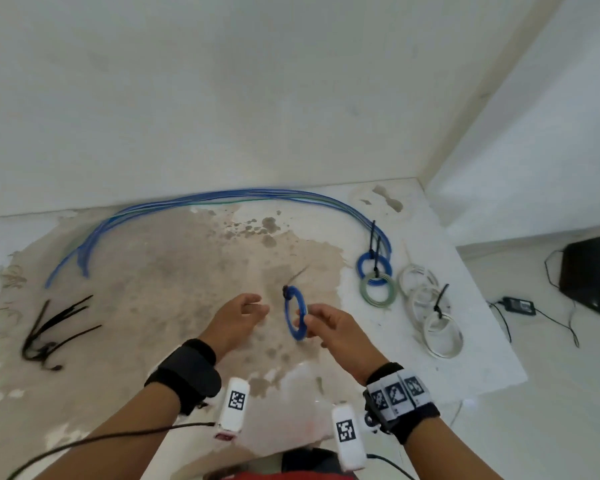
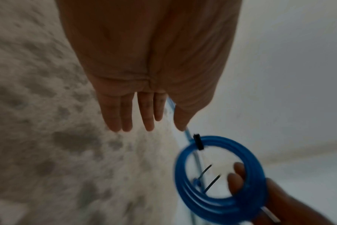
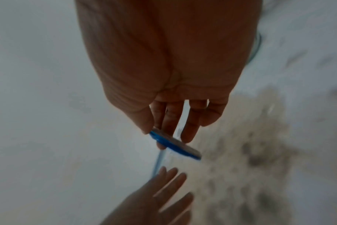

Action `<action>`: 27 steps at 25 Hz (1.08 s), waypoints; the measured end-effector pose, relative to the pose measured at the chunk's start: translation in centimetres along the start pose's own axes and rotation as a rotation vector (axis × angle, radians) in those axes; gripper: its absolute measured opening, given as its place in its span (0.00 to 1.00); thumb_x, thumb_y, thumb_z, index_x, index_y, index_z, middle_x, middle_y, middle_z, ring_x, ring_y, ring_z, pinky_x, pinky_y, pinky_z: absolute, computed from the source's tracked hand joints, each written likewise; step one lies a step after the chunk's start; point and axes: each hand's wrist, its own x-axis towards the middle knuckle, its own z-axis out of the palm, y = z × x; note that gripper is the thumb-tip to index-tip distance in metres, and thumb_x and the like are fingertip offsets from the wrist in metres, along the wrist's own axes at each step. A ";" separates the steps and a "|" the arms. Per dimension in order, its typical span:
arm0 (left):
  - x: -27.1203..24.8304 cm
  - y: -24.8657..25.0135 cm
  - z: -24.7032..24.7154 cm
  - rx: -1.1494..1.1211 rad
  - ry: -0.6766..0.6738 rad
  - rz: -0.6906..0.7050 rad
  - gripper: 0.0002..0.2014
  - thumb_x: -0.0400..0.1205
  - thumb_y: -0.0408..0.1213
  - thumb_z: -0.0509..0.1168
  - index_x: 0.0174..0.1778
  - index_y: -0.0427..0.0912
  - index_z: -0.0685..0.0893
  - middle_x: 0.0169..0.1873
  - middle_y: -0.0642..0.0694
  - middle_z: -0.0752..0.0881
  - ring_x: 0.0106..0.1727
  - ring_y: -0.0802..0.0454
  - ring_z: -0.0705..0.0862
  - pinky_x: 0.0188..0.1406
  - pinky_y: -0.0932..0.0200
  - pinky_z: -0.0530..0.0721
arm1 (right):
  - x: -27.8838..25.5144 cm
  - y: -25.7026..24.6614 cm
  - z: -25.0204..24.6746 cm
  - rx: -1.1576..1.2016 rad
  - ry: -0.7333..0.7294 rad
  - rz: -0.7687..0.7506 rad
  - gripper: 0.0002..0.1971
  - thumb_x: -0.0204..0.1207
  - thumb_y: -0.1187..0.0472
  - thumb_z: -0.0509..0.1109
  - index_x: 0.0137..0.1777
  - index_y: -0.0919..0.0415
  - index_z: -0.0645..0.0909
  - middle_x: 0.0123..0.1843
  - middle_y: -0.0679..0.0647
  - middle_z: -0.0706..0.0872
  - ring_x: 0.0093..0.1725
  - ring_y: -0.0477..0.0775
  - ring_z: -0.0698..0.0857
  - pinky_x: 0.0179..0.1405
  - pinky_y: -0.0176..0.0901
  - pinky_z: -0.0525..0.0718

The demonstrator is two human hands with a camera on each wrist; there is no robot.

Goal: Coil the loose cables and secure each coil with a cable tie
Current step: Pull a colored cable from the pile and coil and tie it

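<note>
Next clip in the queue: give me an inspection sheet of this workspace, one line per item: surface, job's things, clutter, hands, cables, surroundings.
Surface: white table, paint worn through to a stained brown patch.
Job's things: blue coil with a black cable tie round it, held upright; spare black cable ties lie at the table's left.
Clutter: nothing seen.
Hands: right hand pinches the blue coil; left hand beside it, fingers relaxed, holding nothing.
Cables: loose blue cables arc along the back edge; tied blue and green coils and white coils lie at right.
Surroundings: white walls; black device and power adapter on the floor at right.
</note>
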 end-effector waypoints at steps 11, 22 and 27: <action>6.0 -7.0 5.2 0.944 0.055 0.032 0.48 0.75 0.57 0.73 0.86 0.48 0.54 0.86 0.42 0.47 0.85 0.33 0.48 0.81 0.41 0.59 | 3.3 11.8 -11.1 -1.191 0.471 -0.091 0.05 0.79 0.54 0.72 0.46 0.53 0.86 0.44 0.50 0.90 0.46 0.59 0.84 0.43 0.53 0.80; 6.0 -6.8 4.9 0.936 0.077 0.016 0.48 0.74 0.57 0.75 0.85 0.49 0.55 0.85 0.43 0.48 0.85 0.34 0.50 0.81 0.41 0.59 | 3.2 13.5 -12.1 -1.044 0.396 0.030 0.09 0.83 0.54 0.68 0.58 0.56 0.85 0.53 0.54 0.85 0.52 0.61 0.83 0.45 0.54 0.85; 5.6 -6.3 5.1 0.917 0.072 0.005 0.48 0.75 0.56 0.74 0.85 0.49 0.54 0.85 0.43 0.47 0.85 0.34 0.48 0.82 0.42 0.59 | 3.2 13.2 -12.2 -1.043 0.362 0.058 0.11 0.85 0.53 0.65 0.62 0.54 0.83 0.57 0.53 0.84 0.55 0.59 0.81 0.48 0.53 0.84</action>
